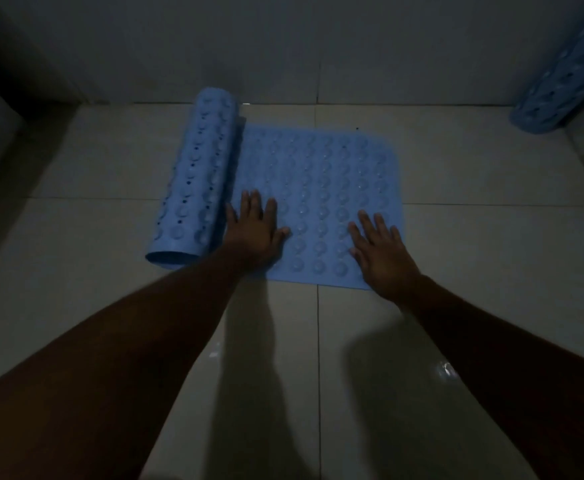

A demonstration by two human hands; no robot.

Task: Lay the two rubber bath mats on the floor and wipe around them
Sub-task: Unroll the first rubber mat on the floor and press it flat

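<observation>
Progress: first mat [325,174] half unrolled | left hand [254,230], right hand [380,251] press it flat, fingers straight, grasping nothing | roll [197,178] just left of fingers | second mat [560,81] rolled, well right of fingers | wiping undone

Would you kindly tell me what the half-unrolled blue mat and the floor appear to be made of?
The half-unrolled blue mat looks like soft rubber or flexible plastic, matte: part of it stays rolled, and it carries rows of moulded suction cups. The floor appears to be glazed tile, glossy: straight grout lines and bright reflections show.
</observation>
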